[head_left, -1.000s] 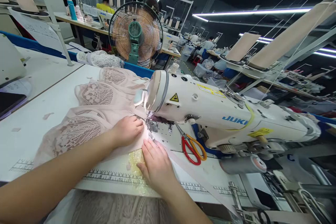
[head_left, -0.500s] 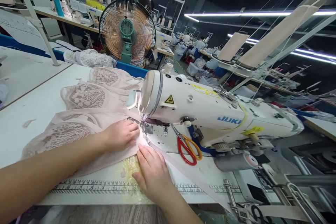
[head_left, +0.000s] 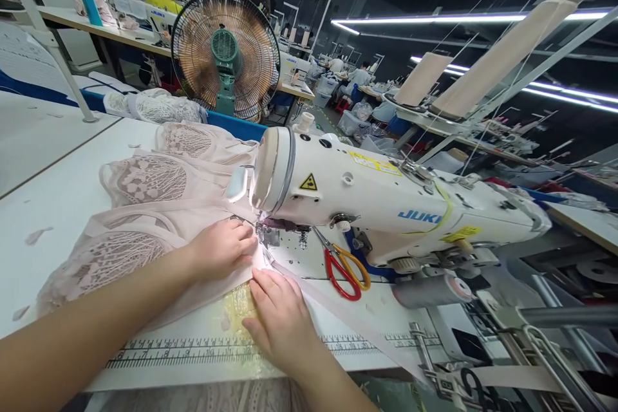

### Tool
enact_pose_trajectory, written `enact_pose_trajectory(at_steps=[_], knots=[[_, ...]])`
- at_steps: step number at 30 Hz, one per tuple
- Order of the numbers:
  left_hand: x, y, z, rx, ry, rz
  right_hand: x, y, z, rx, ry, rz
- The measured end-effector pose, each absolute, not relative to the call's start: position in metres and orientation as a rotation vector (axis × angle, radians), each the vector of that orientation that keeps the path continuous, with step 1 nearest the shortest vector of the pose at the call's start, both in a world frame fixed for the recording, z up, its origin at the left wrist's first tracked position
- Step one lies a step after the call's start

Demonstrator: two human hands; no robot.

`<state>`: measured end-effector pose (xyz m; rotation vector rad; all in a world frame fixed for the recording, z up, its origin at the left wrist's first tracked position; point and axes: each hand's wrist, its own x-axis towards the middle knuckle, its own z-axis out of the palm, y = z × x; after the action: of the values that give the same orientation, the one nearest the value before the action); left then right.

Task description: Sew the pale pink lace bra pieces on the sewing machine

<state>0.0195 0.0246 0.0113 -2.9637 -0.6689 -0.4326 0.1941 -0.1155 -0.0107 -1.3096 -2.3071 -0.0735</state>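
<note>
My left hand lies on pale pink lace fabric, fingers curled and pressing it flat just left of the presser foot of a white JUKI sewing machine. In front of the needle, my right hand rests flat with fingers together on the fabric edge and a pale strip of tape that runs off to the lower right. Both hands press the cloth down; neither grips it.
Red and orange scissors lie on the machine bed right of the needle. A ruler strip runs along the table's front edge. A standing fan is behind the table. Thread cones stand at the right. Other workers sit far off.
The view has shifted a little to the right. Both hands stay pressed on the fabric at the presser foot, with almost no movement.
</note>
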Motion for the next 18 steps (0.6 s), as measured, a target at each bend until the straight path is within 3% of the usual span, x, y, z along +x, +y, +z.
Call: enact_pose_trajectory(at_steps=[18], knots=[[0.0203, 0.0289, 0.0154, -2.986, -0.645, -0.411, 0.1948, -0.1148, -0.0151, -1.359, -2.280, -0.036]])
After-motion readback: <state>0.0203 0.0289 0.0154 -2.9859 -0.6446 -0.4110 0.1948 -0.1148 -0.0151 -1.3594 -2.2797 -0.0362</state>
